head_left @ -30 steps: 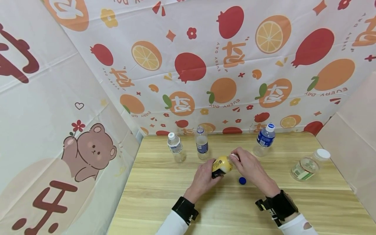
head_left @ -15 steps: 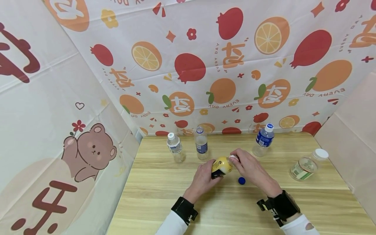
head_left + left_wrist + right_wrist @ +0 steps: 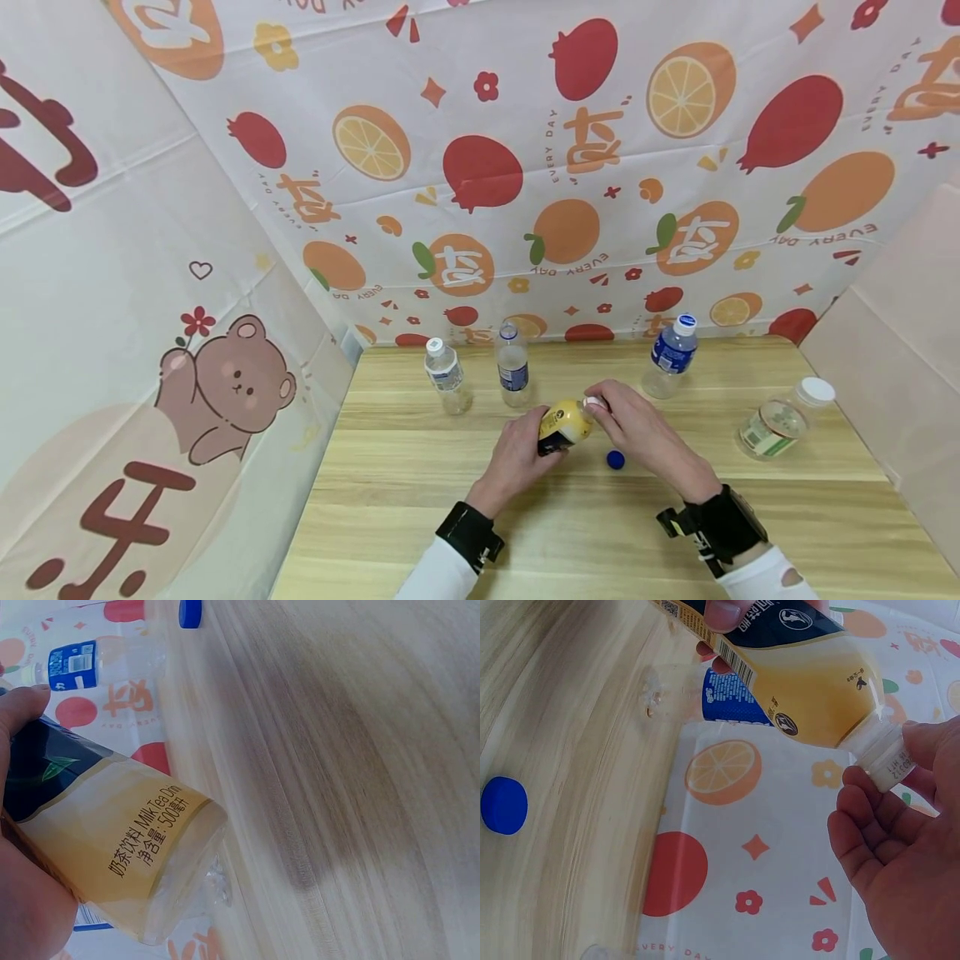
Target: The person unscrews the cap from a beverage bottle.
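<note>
My left hand (image 3: 516,454) grips the body of a milk tea bottle (image 3: 566,423), yellow with a dark label, tilted with its neck to the right. My right hand (image 3: 636,423) pinches the white cap (image 3: 889,759) between thumb and fingers, at the bottle's neck. In the left wrist view the bottle's base (image 3: 184,877) points away from the palm, its label reading "Milk Tea Drink". A loose blue cap (image 3: 616,460) lies on the wooden table just below the right hand.
Behind the hands stand a clear bottle with a white cap (image 3: 447,377) and an uncapped-looking clear bottle (image 3: 513,367). To the right are a blue-labelled bottle (image 3: 670,357) and a wide jar with a white lid (image 3: 784,419). A printed cloth (image 3: 555,167) hangs behind the table (image 3: 555,542).
Both hands keep nearly the same place on the bottle and its cap. The whole head view has shifted very slightly.
</note>
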Action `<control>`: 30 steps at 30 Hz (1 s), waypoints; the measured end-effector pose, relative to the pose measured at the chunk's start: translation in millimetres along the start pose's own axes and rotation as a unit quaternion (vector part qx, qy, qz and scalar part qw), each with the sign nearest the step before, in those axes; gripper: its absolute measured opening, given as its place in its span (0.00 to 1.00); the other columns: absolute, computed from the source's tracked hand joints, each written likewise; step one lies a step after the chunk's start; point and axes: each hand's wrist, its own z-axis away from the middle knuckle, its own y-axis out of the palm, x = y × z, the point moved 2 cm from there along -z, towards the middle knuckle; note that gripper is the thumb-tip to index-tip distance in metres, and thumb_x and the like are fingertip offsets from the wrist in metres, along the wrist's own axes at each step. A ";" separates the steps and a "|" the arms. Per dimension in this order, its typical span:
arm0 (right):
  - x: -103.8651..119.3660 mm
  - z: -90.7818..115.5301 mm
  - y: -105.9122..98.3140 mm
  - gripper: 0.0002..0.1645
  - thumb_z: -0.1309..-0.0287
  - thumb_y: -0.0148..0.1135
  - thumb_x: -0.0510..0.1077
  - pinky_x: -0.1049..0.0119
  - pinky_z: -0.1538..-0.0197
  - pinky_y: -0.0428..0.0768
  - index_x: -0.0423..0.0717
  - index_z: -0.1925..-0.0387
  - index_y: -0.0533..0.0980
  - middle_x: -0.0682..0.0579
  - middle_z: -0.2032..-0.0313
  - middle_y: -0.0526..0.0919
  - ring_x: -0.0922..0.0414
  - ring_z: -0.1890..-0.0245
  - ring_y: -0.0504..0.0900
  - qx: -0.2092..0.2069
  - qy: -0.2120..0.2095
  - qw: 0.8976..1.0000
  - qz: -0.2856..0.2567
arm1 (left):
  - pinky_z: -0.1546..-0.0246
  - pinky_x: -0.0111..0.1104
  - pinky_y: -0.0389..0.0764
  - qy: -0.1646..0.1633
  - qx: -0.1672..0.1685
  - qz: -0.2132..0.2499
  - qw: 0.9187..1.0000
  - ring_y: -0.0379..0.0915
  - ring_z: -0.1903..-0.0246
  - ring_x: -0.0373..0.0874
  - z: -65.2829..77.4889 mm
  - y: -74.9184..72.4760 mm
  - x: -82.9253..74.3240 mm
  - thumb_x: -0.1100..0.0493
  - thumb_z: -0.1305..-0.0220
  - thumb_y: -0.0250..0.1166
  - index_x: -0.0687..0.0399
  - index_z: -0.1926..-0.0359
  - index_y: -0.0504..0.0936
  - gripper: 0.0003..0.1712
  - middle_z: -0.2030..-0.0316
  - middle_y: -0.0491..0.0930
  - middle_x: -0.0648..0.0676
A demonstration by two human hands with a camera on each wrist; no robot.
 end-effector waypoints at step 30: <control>-9.5 4.5 -7.3 0.26 0.25 0.60 0.48 0.48 0.46 0.84 0.40 0.34 0.71 0.43 0.42 0.81 0.46 0.45 0.82 -0.008 0.025 0.995 -0.093 | 0.45 0.39 0.81 -0.003 0.007 0.016 1.000 0.80 0.52 0.43 -5.1 5.1 -1.3 0.48 0.43 0.79 0.57 0.35 0.71 0.41 0.49 0.84 0.54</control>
